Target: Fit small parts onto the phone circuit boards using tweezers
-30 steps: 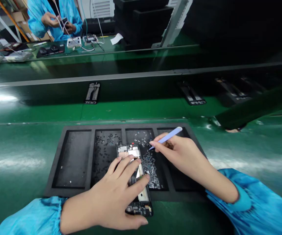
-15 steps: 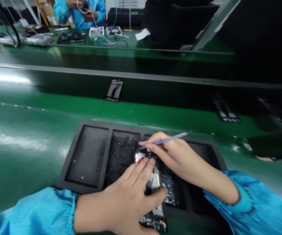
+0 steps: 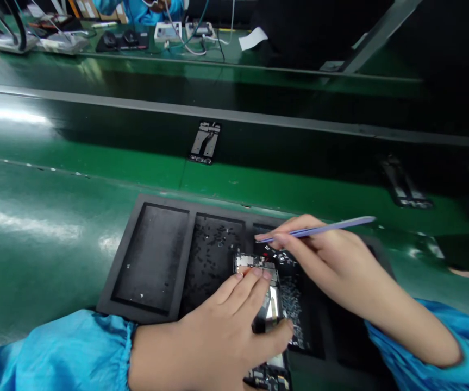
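An opened phone [image 3: 274, 304] with bare inner parts lies partly over the black foam tray [image 3: 179, 260]. My left hand [image 3: 222, 331] rests on it, palm down with fingers spread over its inner parts. In my right hand [image 3: 319, 250], thumb and fingers pinch a slim purple pair of tweezers [image 3: 332, 225]. The tip points left, just above the phone's top end, over the tray. Whether the tip holds anything is too small to tell. Small dark pieces [image 3: 212, 244] lie in one tray compartment; small shiny pieces [image 3: 293, 309] are in another, right of the phone.
Beyond the tray, another opened phone [image 3: 205, 142] lies on the green bench, with a similar one [image 3: 407, 184] in shadow at right. A metal rail [image 3: 169, 108] crosses behind them. On the far bench are cables and small devices [image 3: 168, 32], near a co-worker in blue sleeves [image 3: 140, 12].
My right hand has moved right, taking the tweezers off the phone's top end to above the tray. My left hand stays on the phone. The whole view has shifted slightly.
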`<state>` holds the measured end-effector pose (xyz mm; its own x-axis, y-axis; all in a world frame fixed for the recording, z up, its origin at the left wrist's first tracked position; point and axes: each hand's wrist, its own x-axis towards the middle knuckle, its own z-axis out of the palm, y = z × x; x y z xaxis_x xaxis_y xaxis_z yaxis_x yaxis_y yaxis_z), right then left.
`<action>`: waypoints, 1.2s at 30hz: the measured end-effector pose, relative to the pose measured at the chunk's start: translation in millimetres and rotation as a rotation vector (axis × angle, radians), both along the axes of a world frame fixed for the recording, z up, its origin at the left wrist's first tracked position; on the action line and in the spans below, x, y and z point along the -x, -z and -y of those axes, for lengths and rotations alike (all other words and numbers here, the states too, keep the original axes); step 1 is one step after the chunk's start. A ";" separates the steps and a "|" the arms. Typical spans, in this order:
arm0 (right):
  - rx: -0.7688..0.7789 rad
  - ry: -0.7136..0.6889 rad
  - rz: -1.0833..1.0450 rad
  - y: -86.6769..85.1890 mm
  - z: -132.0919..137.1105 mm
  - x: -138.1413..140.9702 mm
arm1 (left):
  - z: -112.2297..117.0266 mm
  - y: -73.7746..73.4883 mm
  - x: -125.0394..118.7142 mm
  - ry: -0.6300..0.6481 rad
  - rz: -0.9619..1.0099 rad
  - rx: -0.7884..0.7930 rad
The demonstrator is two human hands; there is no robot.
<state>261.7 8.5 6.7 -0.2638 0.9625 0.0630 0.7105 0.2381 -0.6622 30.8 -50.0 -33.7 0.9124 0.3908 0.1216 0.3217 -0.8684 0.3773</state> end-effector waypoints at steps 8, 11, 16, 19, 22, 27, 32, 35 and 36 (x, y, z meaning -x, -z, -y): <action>-0.176 -0.031 0.236 -8.6 11.1 -36.7 | -4.5 -10.5 3.4 0.001 -0.032 -0.171; -0.219 0.014 0.161 -19.8 0.8 -19.1 | -2.7 -5.2 -0.2 -0.020 -0.020 -0.218; -0.132 -0.102 -0.049 1.8 -26.2 13.2 | 8.6 20.5 -13.7 -0.183 0.154 -0.356; -0.128 -0.184 -0.086 25.0 -34.5 18.1 | 10.8 28.4 -18.3 -0.235 0.213 -0.392; -0.139 -0.243 -0.122 36.7 -36.3 16.4 | 8.5 27.5 -18.0 -0.224 0.203 -0.403; -0.120 -0.290 -0.148 38.5 -36.6 15.0 | 6.0 24.4 -17.3 -0.225 0.197 -0.391; -0.115 -0.295 -0.147 40.7 -35.4 16.1 | 6.9 24.0 -18.4 -0.252 0.204 -0.398; -0.125 -0.284 -0.134 42.5 -36.3 16.1 | 6.2 22.4 -18.0 -0.251 0.202 -0.409; -0.128 -0.284 -0.132 42.9 -36.9 16.0 | 5.8 21.5 -17.7 -0.250 0.197 -0.405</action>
<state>245.7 45.5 -36.2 -0.5015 0.8339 0.2306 0.5138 0.5015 -0.6961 48.5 -55.8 -55.2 0.7416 0.4802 0.4684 0.4951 -0.8630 0.1007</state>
